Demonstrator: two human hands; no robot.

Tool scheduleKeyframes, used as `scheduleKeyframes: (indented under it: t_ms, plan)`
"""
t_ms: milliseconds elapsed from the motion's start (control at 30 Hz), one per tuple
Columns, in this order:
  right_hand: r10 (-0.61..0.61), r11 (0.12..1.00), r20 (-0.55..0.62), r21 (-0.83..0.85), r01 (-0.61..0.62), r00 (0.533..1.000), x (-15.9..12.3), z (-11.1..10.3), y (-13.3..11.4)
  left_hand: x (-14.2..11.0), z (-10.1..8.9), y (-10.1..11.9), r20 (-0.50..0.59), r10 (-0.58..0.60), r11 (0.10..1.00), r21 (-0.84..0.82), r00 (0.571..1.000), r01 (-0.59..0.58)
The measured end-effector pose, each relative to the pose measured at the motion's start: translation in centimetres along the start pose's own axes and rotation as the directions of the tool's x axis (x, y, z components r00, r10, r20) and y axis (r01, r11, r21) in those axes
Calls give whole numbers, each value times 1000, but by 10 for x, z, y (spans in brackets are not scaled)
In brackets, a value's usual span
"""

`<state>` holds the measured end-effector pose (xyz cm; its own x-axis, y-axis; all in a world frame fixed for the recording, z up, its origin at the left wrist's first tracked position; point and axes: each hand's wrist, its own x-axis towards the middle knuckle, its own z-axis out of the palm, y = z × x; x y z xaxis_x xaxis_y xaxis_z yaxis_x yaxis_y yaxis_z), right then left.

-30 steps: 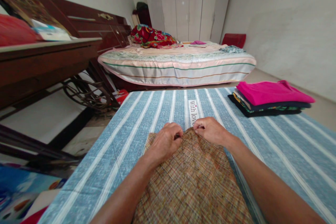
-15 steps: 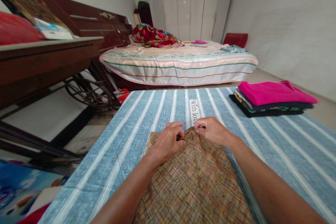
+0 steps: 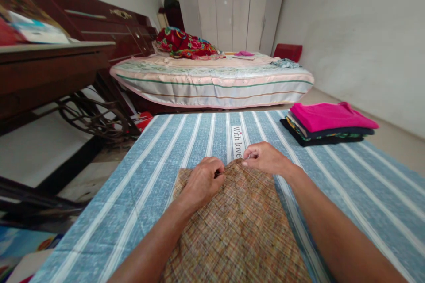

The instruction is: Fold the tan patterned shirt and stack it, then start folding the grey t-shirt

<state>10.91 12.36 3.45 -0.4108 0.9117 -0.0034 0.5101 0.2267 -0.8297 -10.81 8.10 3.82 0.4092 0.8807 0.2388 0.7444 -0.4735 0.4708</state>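
I see a blue-and-white striped tablecloth (image 3: 139, 177) filling most of my view. The brown checked fabric (image 3: 242, 225) lies on its middle, running towards the near edge and out of my sight. By the tablecloth's far right corner sits a stack of folded clothes (image 3: 332, 124), bright pink on top. My left hand (image 3: 204, 181) and right hand (image 3: 264, 159) each pinch the fabric's far edge, just beside each other, fingers curled.

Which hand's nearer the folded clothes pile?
Right. The right hand is at the far edge of the brown cloth, left of and nearer than the pile; the left hand is farther left on that edge.
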Motion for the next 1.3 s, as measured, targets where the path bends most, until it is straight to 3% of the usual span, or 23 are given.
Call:
scheduleKeyframes:
  t_ms: [267,500,667,767,900,967,1100,1200,1300]
  plan:
    - [96,991,158,82,-110,983,-6,-31,20,0,0,-1,-28,-9,1000,10,1000,9]
    - [21,970,113,238,-47,993,-6,-25,17,1,-1,0,-27,-20,1000,-15,999,19]
    - [89,982,99,156,-104,991,1,-17,28,1,-3,1,-22,-24,999,-40,999,23]
    - [95,995,11,7,-95,995,2,-16,27,1,-5,3,-6,-13,999,-31,1000,13]
    - [-63,975,-199,-222,18,978,-1,-6,6,0,-11,6,28,-38,999,3,999,38]
    - [-168,962,-223,-249,110,960,-2,6,-8,0,-14,6,42,-72,997,21,997,71]
    - [-343,885,-72,-360,296,937,-4,33,-25,0,-18,-4,84,-120,992,55,989,116]
    - [-374,842,9,-416,343,928,-4,45,-25,0,-20,-12,140,-144,987,89,980,132]
    - [-373,851,18,-391,350,928,-3,48,-23,0,-20,-16,179,-158,983,124,971,137]
